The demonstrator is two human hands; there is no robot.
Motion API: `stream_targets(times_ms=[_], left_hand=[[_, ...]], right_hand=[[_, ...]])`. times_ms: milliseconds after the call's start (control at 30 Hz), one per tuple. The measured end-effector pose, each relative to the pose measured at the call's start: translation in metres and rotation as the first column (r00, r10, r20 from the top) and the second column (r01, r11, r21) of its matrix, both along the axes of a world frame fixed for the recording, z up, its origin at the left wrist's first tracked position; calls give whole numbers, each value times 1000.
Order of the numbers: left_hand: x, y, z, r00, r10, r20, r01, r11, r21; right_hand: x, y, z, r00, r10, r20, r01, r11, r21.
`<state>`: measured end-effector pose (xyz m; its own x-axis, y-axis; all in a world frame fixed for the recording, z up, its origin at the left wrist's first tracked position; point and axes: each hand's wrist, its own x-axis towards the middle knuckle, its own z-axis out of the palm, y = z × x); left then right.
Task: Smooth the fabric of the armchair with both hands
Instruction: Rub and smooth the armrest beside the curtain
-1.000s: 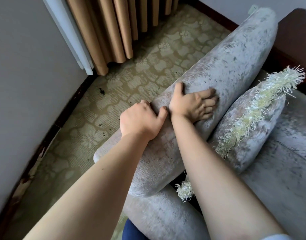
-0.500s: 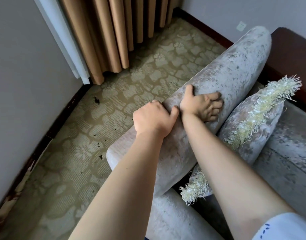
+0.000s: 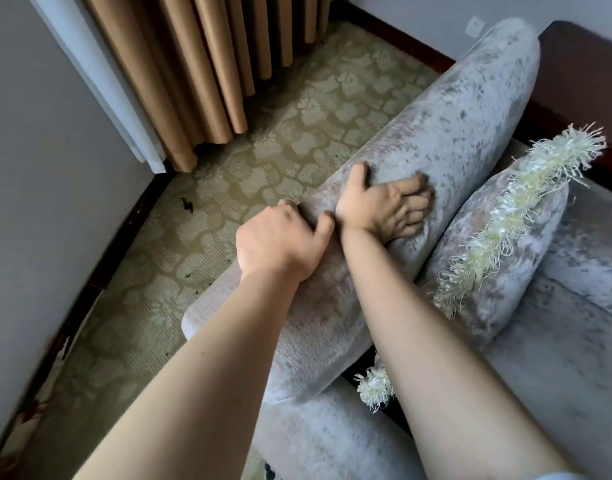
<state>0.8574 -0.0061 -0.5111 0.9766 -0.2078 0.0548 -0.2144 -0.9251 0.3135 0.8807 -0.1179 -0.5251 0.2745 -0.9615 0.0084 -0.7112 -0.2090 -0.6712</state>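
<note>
Hands, two: the left hand sits at eight o'clock of the right hand, both on the one padded arm of a single armchair. Cushions, one: the cushion lies at four o'clock of the hands, bearing one long fringe along its top edge and one tuft at its near corner. Surroundings, one of each: curtain at eleven o'clock, wall socket at one o'clock, dark wooden top at two o'clock, patterned carpet at ten o'clock.
</note>
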Motion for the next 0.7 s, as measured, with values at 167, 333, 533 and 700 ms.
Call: stream_targets(times_ms=[167, 333, 533, 700], left_hand=[[7, -1, -3, 997, -15, 80, 14, 1000, 20], [7, 1, -6, 994, -7, 106, 1, 998, 59], [7, -1, -5, 993, -9, 120, 4, 999, 43], [3, 1, -7, 994, 12, 108, -19, 997, 69]], right_hand=[[6, -2, 2, 999, -9, 50, 8, 1000, 5], [2, 2, 3, 999, 15, 41, -16, 1000, 19], [-3, -2, 4, 988, 154, -27, -149, 979, 141], [-13, -5, 7, 964, 259, -60, -243, 950, 197]])
